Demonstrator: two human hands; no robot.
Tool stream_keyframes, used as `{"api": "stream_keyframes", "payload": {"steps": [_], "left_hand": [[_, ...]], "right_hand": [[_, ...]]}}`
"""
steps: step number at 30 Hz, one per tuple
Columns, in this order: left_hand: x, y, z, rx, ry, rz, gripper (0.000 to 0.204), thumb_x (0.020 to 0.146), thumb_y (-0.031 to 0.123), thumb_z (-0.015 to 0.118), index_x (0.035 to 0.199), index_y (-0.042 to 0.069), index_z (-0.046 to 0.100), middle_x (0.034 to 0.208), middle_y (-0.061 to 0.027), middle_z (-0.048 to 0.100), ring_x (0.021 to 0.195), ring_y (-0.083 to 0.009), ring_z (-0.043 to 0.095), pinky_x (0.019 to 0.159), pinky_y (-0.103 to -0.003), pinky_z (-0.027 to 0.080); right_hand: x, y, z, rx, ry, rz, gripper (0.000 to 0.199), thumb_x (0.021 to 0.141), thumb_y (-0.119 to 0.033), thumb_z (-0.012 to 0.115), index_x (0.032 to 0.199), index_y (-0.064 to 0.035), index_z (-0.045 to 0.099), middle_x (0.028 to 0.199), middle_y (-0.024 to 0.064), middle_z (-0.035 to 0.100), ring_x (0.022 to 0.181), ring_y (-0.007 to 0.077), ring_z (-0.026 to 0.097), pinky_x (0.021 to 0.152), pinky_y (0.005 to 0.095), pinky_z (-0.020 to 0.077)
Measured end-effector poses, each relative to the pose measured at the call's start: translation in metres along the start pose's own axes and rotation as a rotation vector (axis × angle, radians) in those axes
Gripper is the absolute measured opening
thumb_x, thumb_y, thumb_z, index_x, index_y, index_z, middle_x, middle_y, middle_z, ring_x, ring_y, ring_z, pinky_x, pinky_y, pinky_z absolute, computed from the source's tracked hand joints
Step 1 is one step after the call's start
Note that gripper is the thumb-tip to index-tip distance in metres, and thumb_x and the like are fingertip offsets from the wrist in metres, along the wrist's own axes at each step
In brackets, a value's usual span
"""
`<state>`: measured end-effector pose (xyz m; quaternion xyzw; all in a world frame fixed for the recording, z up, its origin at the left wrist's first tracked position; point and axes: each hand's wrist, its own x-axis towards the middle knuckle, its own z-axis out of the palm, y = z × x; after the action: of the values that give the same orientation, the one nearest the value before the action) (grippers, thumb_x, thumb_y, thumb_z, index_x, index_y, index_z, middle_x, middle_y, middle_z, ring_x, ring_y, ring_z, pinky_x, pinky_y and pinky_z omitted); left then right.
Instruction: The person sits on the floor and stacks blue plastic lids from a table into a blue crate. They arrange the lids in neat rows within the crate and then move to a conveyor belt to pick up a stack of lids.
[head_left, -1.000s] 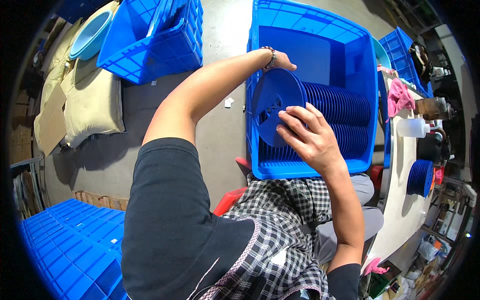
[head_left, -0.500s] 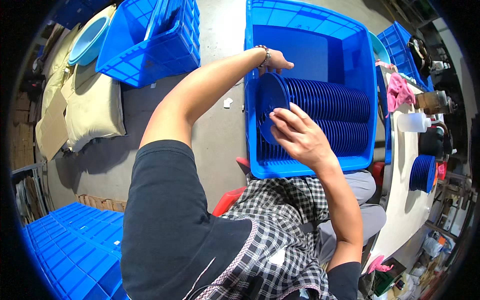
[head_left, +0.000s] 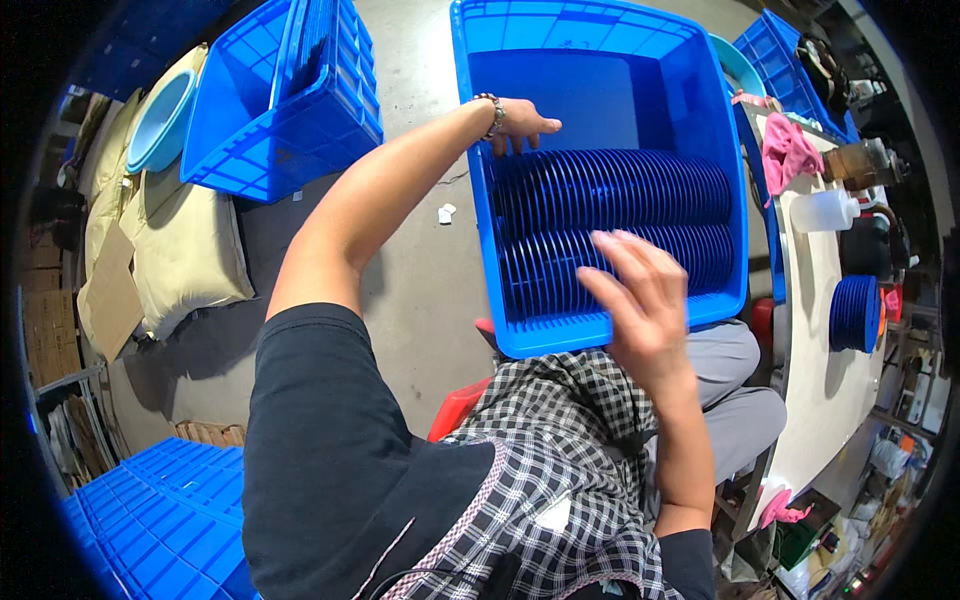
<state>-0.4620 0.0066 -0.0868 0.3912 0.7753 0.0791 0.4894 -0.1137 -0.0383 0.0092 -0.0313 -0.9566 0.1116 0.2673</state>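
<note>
Two rows of thin dark-blue round discs stand on edge in a big blue plastic crate (head_left: 470, 60): a far row (head_left: 640, 187) and a near row (head_left: 630, 265). At the left end of the far row is my left hand (head_left: 522, 122), a beaded bracelet on its wrist. Its thumb sticks out to the right and its fingers hang apart over the disc edges; nothing is visibly held. My right hand (head_left: 645, 305) hovers above the front rim, close to the near row. Its fingers are spread, slightly blurred, with nothing in them.
At right, a long pale bench (head_left: 815, 400) carries a stack of blue discs (head_left: 853, 314), a white bottle (head_left: 825, 212), a brown jar (head_left: 862, 163) and a pink cloth (head_left: 790, 155). Another blue crate (head_left: 330, 120) stands left, beside yellowish sacks (head_left: 190, 240) and a light-blue basin (head_left: 160, 120).
A disc that was tilted at the left end between my hands now stands in line with the rows. My right hand has let go and drawn back toward me. My left hand stays by the far row.
</note>
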Motion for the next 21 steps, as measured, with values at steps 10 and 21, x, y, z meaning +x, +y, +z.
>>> {"api": "stream_keyframes", "payload": {"steps": [10,21], "left_hand": [[-0.016,0.02,0.019,0.561,0.198,-0.021,0.072,0.11,0.06,0.039,0.124,-0.002,0.075,0.123,-0.0254,0.073,0.119,-0.0385,0.069,0.098,-0.054,0.056],[-0.05,0.0,0.105,0.546,0.465,-0.01,0.097,0.105,0.073,0.024,0.167,0.0,0.015,0.165,-0.04,0.024,0.155,-0.0551,0.022,0.124,-0.07,0.006]], "right_hand": [[-0.145,0.04,-0.076,0.284,0.126,0.77,0.034,0.084,0.016,0.055,0.107,0.0011,0.075,0.122,0.0126,0.074,0.114,0.0263,0.066,0.094,0.0355,0.053],[-0.176,0.049,-0.062,0.412,0.247,0.789,0.032,0.088,0.017,0.055,0.108,0.0017,0.075,0.115,0.0123,0.076,0.108,0.0247,0.069,0.094,0.0343,0.0531]]}}
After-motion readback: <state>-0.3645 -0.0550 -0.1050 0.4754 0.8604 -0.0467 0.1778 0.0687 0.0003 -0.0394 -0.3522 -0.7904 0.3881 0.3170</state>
